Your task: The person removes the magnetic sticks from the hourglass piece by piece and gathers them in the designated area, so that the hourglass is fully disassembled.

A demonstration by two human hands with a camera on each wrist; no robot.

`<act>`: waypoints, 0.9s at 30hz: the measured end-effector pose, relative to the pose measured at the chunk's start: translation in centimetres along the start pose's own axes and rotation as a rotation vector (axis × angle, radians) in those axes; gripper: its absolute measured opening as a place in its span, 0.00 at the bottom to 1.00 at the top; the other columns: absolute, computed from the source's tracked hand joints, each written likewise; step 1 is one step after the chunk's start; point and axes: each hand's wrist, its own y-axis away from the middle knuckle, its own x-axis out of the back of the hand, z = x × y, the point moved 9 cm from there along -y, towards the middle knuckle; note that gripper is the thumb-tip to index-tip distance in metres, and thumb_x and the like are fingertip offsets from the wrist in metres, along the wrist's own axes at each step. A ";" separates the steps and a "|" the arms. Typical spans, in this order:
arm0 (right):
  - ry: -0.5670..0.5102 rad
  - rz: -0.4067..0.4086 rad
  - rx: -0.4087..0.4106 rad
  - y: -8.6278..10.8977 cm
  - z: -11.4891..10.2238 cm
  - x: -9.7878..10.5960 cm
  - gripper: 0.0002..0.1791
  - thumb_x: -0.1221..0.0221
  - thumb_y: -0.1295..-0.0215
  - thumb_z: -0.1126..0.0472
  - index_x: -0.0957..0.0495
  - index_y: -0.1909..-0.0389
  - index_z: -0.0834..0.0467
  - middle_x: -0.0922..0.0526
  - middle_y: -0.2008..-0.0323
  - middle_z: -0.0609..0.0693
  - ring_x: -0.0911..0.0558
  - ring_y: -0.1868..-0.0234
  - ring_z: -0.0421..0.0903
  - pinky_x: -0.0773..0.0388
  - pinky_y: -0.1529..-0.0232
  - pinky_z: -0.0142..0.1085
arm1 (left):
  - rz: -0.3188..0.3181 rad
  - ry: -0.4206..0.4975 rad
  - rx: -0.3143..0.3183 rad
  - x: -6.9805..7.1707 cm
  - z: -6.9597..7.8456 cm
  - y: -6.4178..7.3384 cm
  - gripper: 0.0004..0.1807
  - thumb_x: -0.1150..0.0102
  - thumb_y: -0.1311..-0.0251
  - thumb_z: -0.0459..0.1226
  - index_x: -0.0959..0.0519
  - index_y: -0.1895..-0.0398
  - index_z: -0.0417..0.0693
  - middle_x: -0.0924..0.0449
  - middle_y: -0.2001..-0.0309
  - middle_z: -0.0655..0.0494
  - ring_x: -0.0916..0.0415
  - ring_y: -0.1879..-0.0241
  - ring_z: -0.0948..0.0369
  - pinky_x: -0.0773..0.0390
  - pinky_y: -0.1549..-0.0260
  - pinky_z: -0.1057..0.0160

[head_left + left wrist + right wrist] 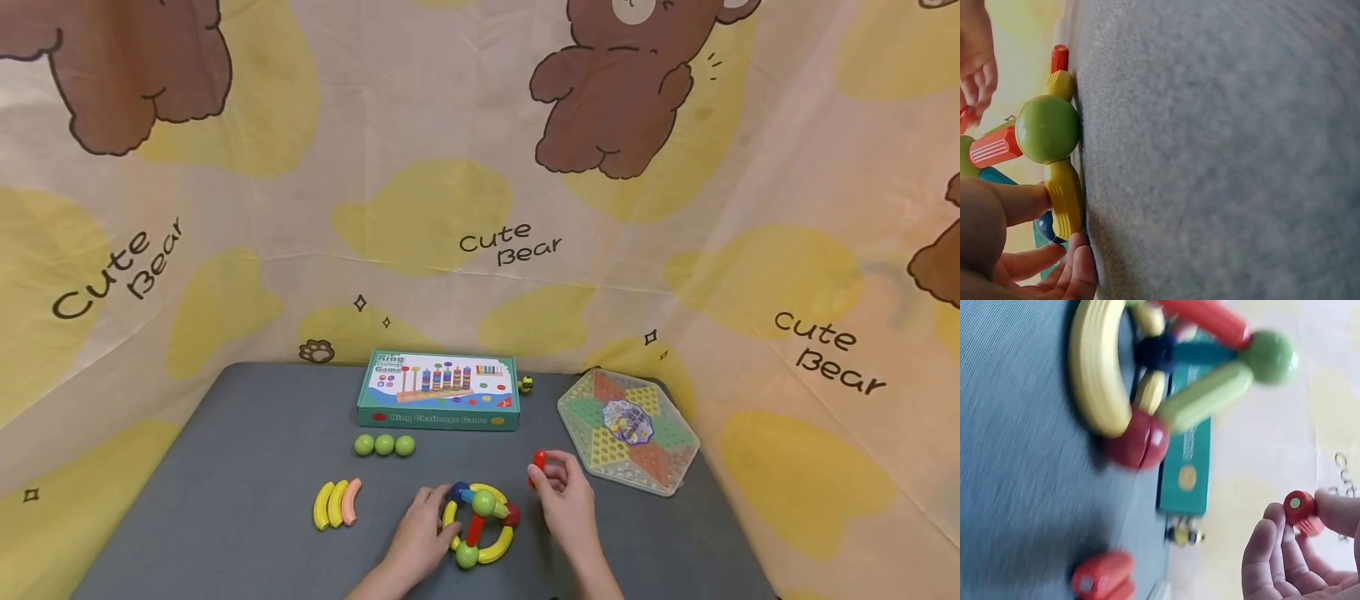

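Red rod (539, 461) held off the bench (247, 467), right of the frame (476, 531) and apart from it; right hand (566, 504) grip clamped on it, thumb against fingers. Long axis near upright in the head view, top leaning slightly right; in the right wrist view one round end, with a pale disc at its centre, faces the camera. Left hand (422, 527) grip clamped on the frame's left yellow rod (1066, 197), thumb one side, fingers the other. Frame sits on the bench: curved yellow rods form the base ring, joined by a blue ball (459, 492), red ball (512, 515) and front green ball (467, 557); red, blue and light green struts slope up to the top green ball (483, 502). Loose red pieces (1104, 575) lie on the bench, side by side. Left of frame: three curved rods (334, 505), two yellow, one pink, long axes roughly away from the person; beyond them, three green balls (384, 445) in a row. Box (438, 421) lid and front read "Ring Challenge Game"; lid corner, "3+". Hexagonal board (652, 462) at right: label (628, 422) illegible. Cloth (420, 325) behind repeats "Cute Bear".
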 end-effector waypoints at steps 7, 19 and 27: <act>0.164 0.056 0.028 -0.4 2.1 3.0 0.20 0.32 0.35 0.51 0.18 0.50 0.61 0.12 0.63 0.51 0.14 0.65 0.41 0.18 0.63 0.32 | -0.012 0.005 0.005 0.0 0.0 0.0 0.30 0.31 0.39 0.39 0.27 0.35 0.37 0.28 0.54 0.51 0.32 0.69 0.66 0.29 0.71 0.65; 0.384 -0.015 -0.038 -1.5 7.0 4.9 0.14 0.32 0.37 0.55 0.15 0.61 0.62 0.15 0.72 0.46 0.21 0.72 0.40 0.25 0.69 0.37 | -0.073 0.003 0.006 -0.4 0.2 0.1 0.36 0.31 0.39 0.42 0.31 0.31 0.35 0.29 0.50 0.48 0.30 0.67 0.64 0.28 0.70 0.63; 0.429 -0.090 -0.089 -1.5 8.5 4.0 0.14 0.31 0.38 0.55 0.15 0.64 0.63 0.17 0.75 0.46 0.23 0.74 0.40 0.26 0.72 0.37 | -0.059 -0.023 0.013 -0.3 0.4 0.1 0.35 0.29 0.41 0.40 0.30 0.32 0.36 0.29 0.50 0.47 0.25 0.57 0.54 0.22 0.61 0.52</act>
